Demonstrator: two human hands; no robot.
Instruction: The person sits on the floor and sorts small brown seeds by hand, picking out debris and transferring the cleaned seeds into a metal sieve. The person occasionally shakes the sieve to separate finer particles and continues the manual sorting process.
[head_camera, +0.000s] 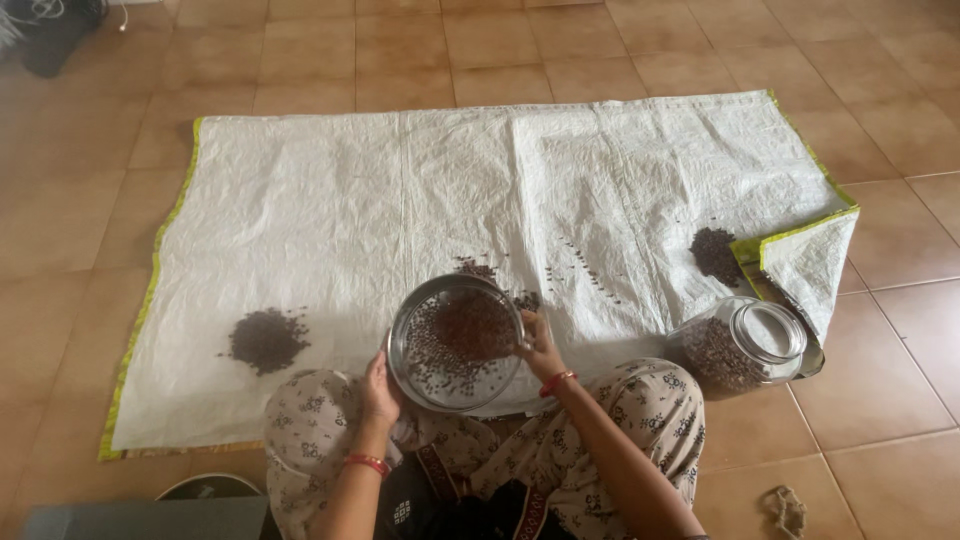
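A person is sitting on the brown tiled floor (600, 45) at the near edge of a white woven plastic sheet with a yellow-green border (330, 210), knees in floral-print cloth to either side. Both hands are holding up a round shiny steel plate (456, 343), tilted just above the sheet's near edge, between the knees. The left hand (379, 388) is lying against the plate's near-left rim, grip closed on it with the fingers behind the metal; the right hand (541, 343) is clamping the right rim, thumb on top. The plate is carrying dark brown seeds (462, 335), thickest toward its upper right and thin and scattered below. On the sheet three gatherings of the same seeds are lying: one heap on the left (266, 339), one heap at the far right (715, 252) beside the sheet's folded-over corner, and a loose scatter (580, 265) just beyond the plate. One clear glass jar (742, 345) is lying on its side near the right knee, mouth open toward the right, partly filled with seeds. A red bangle is sitting on each wrist, two in all. A small knotted scrap (787, 510) is lying on the tiles at the lower right.
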